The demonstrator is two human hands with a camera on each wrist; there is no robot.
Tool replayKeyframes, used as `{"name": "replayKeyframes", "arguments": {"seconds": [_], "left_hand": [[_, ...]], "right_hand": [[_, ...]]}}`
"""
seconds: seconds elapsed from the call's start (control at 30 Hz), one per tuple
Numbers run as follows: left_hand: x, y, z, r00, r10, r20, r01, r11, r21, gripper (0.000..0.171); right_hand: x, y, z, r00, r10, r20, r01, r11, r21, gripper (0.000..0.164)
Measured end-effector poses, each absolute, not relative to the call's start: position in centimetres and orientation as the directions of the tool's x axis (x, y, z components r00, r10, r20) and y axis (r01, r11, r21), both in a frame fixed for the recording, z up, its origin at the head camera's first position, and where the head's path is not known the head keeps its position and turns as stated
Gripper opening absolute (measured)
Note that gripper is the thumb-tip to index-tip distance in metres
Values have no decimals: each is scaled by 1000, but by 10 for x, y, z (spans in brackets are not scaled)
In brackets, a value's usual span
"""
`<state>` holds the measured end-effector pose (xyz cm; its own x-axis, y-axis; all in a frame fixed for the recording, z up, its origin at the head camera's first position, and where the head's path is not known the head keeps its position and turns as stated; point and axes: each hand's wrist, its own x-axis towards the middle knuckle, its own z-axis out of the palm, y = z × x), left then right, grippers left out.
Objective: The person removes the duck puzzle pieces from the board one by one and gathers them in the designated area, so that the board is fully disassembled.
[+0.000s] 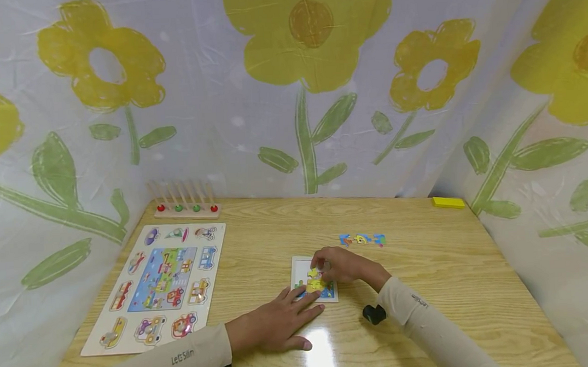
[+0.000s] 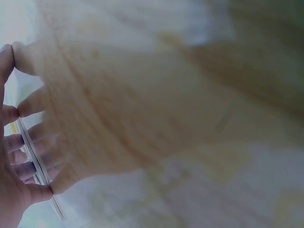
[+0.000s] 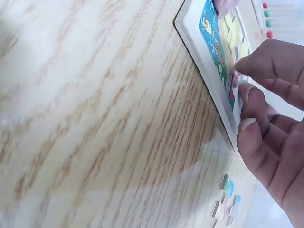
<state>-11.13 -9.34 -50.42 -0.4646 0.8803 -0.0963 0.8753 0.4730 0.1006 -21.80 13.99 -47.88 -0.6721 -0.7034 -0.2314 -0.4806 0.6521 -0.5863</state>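
A small jigsaw tray [image 1: 300,265] lies partly filled on the wooden table [image 1: 262,245]
Left hand [image 1: 282,322], fingers apart, reaches over its near left corner; right hand [image 1: 344,264] curls its fingers at the right side, whether pinching anything I cannot tell

Your left hand [image 1: 284,322] lies palm down, fingers stretched out (thumb set apart). Your right hand [image 1: 341,263] arches, fingers curled in toward the thumb.

head: bright, white glare on table [image 1: 321,355] | left wrist: hazy, blurred | right wrist: washed-out
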Motion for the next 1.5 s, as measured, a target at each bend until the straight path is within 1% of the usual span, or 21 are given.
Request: {"name": "replayKeyframes", "arguments": {"seconds": [0.13, 0.33, 0.57, 0.8, 0.9, 1.27, 1.4, 1.5], "left_hand": [[-111, -93, -505, -463, 882, -89, 877, 470, 100, 72], [-111, -93, -504, -464, 881, -92, 876, 472, 97, 72], [-111, -93, -505, -465, 880, -96, 875, 473, 106, 71], [-111, -93, -507, -460, 882, -97, 877, 469, 103, 72], [-112, -93, -507, -459, 883, -100, 878, 468, 98, 72], [-113, -92, -505, -462, 879, -122, 877, 473, 86, 71], [-113, -92, -504, -464, 878, -118, 876, 475, 86, 71], [-112, -92, -503, -466, 876, -123, 874, 478, 93, 71]], "right_hand": [[-218, 141, -480, -677, -697, -236, -468, 655, -594, 17], [-220, 140, -483, -677, -699, -231, -440, 636, -634, 21], [-223, 140, -486, -680, -699, -220, -411, 613, -675, 18], [-225, 143, -485, -634, -738, -233, -392, 566, -725, 14], [-225, 146, -483, -624, -746, -232, -378, 549, -745, 14], [-225, 157, -481, -664, -734, -143, -395, 507, -766, 8], [-224, 164, -480, -671, -730, -131, -373, 485, -791, 7], [-223, 167, -480, -673, -731, -112, -383, 475, -792, 7]]}}
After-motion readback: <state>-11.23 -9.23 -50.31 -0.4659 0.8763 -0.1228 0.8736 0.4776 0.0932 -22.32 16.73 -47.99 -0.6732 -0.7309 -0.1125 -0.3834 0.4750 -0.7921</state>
